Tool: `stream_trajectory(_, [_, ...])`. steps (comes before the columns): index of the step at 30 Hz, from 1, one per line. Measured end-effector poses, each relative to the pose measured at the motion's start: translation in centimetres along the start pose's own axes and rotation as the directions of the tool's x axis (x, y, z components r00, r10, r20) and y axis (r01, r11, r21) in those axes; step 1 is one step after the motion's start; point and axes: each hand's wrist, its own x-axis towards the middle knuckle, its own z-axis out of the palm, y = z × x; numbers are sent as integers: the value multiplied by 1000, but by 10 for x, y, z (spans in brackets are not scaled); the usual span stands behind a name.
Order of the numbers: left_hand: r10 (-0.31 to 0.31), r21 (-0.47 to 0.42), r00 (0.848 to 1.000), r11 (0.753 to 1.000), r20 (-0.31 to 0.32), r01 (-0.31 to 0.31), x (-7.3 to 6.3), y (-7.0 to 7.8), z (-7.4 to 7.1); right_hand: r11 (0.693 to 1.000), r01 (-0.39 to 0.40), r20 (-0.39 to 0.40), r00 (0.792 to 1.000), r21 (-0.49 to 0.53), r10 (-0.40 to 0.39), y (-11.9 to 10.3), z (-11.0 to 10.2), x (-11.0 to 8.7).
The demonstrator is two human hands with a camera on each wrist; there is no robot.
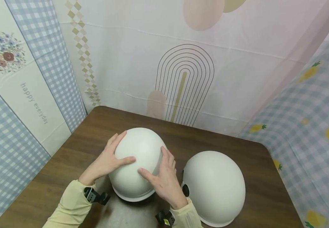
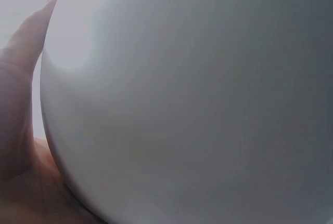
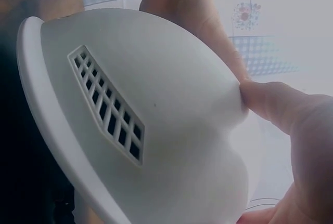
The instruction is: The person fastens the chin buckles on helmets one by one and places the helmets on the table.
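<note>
Both hands hold a white helmet [image 1: 144,144] with a smooth rounded shell, near the front of the table. My left hand [image 1: 107,161] lies against its left side, thumb across the dome. On the opposite side is my right hand [image 1: 165,180], its thumb also on the shell and its fingers along the side. A slatted vent [image 3: 136,142] and a raised rim [image 3: 31,63] show in the right wrist view; the helmet's inside is dark there. The shell fills most of the left wrist view. A second white helmet [image 1: 215,186] sits to the right, apart from the hands.
The brown wooden table [image 1: 76,148] carries the second helmet, which has a black round fitting [image 1: 185,190] on its left side. A pale grey surface [image 1: 127,217] lies below the held helmet. Patterned cloths [image 1: 119,63] hang behind and at both sides.
</note>
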Motion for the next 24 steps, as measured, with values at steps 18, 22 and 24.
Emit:
stream_trajectory(18, [-11,25,1000,1000,-12,11,2,-5,3,997,-37,38,999,70,34,11,3,3])
stream_trajectory(22, [-19,29,1000,999,-10,19,3,-8,3,995,-50,52,998,83,46,14,4,4])
stream_trajectory(24, [-19,25,1000,999,-10,19,4,-9,4,995,-53,55,997,88,48,15,5,5])
